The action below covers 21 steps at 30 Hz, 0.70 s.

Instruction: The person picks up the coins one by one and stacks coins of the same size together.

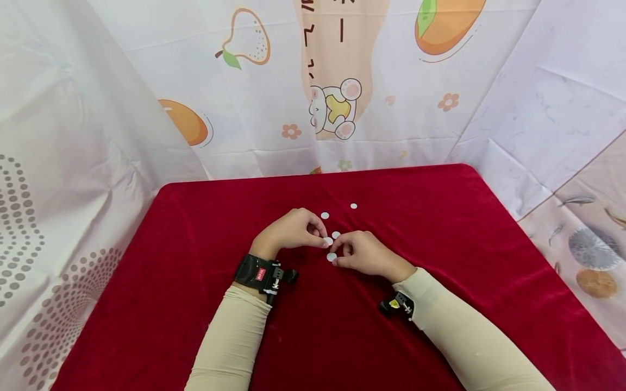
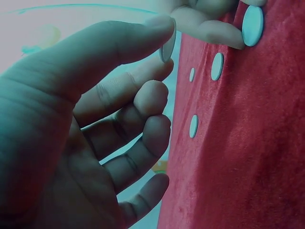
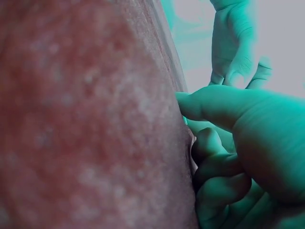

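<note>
My left hand (image 1: 295, 229) pinches a small round white disc (image 2: 167, 47) between thumb and index finger, held up off the cloth. Close by on the right, my right hand (image 1: 367, 253) has its thumb and index finger at opposite edges of a second white disc (image 1: 331, 257), which lies at the cloth. Its other fingers are curled in. Three more white discs lie flat: one (image 1: 336, 234) just beyond the fingertips, one (image 1: 325, 215) behind the left hand, and a farther one (image 1: 354, 206). In the right wrist view, the disc at the right fingertips is mostly hidden.
A red velvet cloth (image 1: 195, 304) covers the table, with slight wrinkles on the right. White printed curtains (image 1: 274, 98) hang behind and at both sides. A black camera strap (image 1: 251, 271) is on the left wrist, and a small camera (image 1: 398, 305) on the right.
</note>
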Available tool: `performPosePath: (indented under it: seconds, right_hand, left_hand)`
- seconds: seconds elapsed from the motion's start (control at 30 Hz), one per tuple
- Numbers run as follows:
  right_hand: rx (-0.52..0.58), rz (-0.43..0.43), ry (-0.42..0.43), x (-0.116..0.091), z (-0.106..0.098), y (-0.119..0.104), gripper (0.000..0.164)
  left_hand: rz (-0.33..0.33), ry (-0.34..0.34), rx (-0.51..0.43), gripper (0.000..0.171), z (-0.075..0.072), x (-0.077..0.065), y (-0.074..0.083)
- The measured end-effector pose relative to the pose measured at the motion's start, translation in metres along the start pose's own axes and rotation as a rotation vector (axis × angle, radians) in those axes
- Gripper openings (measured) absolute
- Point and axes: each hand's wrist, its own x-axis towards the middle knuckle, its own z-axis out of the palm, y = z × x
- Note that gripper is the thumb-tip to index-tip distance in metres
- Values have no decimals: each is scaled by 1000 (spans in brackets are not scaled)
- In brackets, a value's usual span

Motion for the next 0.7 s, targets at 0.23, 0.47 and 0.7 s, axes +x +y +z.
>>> performPosePath:
  seconds: [0.23, 0.47, 0.7]
  right_hand:
    - [1, 2, 11, 0, -1, 1, 12]
    - [5, 13, 8, 0, -2, 1, 25]
    - [15, 11, 11, 0, -2, 1, 25]
  left_hand:
    - [17, -12, -2, 7, 5, 3, -1]
    - [31, -28, -11, 9, 10, 6, -2]
    - [29, -41, -14, 9, 13, 7, 0]
